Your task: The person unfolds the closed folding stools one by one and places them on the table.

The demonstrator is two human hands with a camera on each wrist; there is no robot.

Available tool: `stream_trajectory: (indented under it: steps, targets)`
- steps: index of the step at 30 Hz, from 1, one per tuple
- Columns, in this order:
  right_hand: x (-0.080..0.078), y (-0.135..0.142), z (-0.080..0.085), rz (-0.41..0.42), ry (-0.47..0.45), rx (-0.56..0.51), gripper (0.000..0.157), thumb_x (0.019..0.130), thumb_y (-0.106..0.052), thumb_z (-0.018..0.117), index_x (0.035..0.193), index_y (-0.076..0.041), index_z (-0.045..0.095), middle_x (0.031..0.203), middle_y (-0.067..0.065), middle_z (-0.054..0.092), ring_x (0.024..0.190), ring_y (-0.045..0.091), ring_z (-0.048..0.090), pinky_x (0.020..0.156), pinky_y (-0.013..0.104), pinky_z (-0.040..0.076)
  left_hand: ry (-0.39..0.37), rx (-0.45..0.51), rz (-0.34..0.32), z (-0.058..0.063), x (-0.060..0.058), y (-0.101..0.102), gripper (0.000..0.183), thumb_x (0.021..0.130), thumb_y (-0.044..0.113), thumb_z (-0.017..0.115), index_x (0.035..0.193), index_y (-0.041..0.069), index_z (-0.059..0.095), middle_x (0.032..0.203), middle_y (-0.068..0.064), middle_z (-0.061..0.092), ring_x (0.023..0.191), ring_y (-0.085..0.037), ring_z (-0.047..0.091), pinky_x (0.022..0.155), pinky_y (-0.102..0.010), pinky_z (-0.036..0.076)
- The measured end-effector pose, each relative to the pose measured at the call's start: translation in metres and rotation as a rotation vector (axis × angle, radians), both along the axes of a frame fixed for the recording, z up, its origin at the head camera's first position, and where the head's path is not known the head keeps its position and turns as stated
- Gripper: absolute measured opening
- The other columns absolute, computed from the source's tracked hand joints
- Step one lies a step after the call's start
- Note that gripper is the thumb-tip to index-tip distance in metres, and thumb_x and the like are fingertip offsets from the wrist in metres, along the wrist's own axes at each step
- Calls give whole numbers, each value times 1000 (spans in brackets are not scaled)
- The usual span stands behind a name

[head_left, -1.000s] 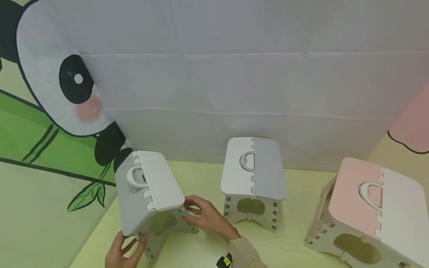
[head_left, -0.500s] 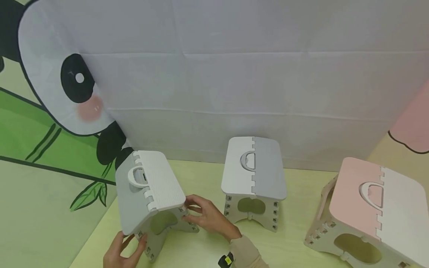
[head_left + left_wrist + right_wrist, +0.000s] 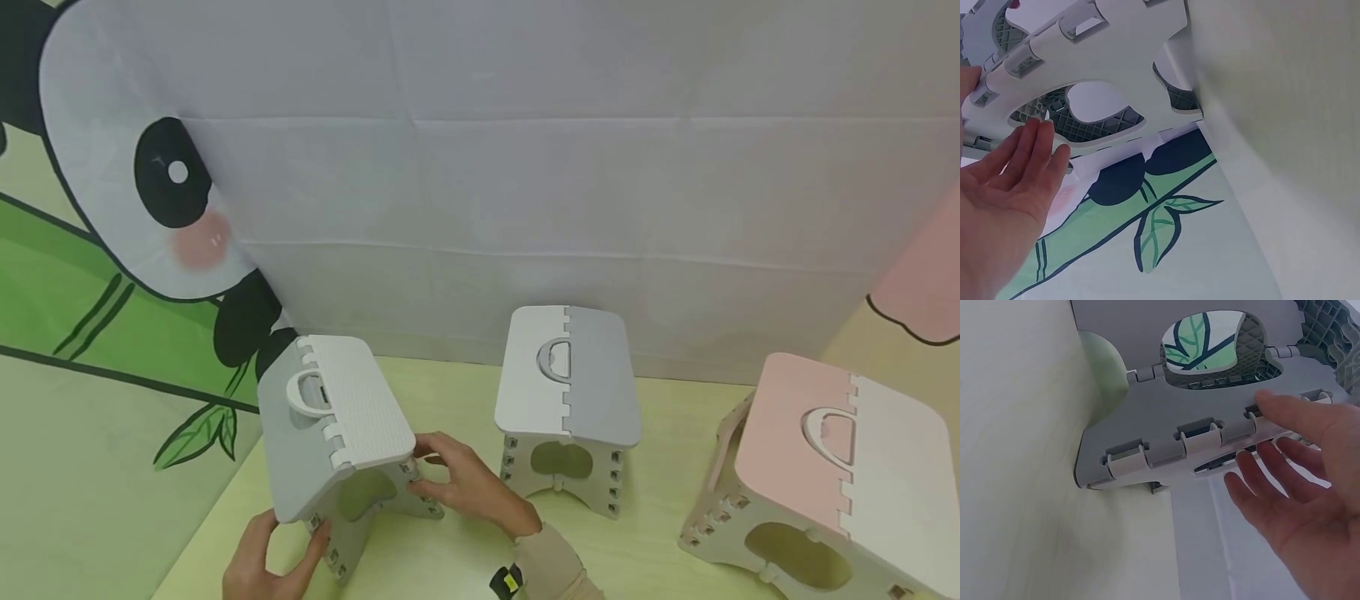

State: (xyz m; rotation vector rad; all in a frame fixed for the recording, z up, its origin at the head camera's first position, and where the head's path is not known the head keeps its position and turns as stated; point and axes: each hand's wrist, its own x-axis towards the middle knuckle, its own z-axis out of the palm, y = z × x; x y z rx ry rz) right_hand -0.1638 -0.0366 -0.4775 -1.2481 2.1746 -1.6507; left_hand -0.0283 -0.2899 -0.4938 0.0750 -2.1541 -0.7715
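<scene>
A grey-and-white folding stool (image 3: 367, 408) stands at the left of the head view, its two top halves meeting at a slight ridge and its handle loop raised. My left hand (image 3: 266, 562) holds its near left corner, thumb on the front leg panel and fingers along the side. On the right, my right hand (image 3: 472, 487) pinches the front right leg edge, thumb in front and fingers around the side. The right wrist view shows that thumb on the hinged leg panel (image 3: 1172, 406). In the left wrist view, the fingers reach the side panel (image 3: 1129, 56) near its oval opening.
A second white-and-grey folding stool (image 3: 566, 375) stands flat-topped at the middle, just right of my right hand. A larger pink-and-white folding stool (image 3: 840, 467) stands at the far right. Behind the pale table (image 3: 435, 567) rises a cloth backdrop (image 3: 525, 183) with a panda print.
My left hand has shifted slightly left and up, its fingers and thumb a little further apart. The right hand and the stools stay almost where they were.
</scene>
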Motion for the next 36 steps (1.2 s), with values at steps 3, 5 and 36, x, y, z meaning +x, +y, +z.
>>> stream_trajectory:
  steps: [3,5,36]
  targets:
    - [0,1,3,-20,71,21,61,93,-6,77,147,-6,49,136,9,58,126,23,57,109,39,48,3,-2,4,2,0,0,58,60,-2,93,114,-6,70,104,-16,69,106,15,50,89,-4,37]
    - [-1,2,6,-31,109,34,66,92,-7,79,149,-6,47,139,8,56,128,24,56,110,39,47,4,2,13,4,1,1,63,60,-1,94,118,-6,69,107,-18,69,109,14,49,90,-4,37]
    - [12,4,58,-140,365,60,81,86,-22,86,153,-5,43,152,11,44,141,24,44,116,33,39,201,2,37,46,5,11,66,75,32,90,130,2,70,122,-24,68,122,2,53,102,-9,38]
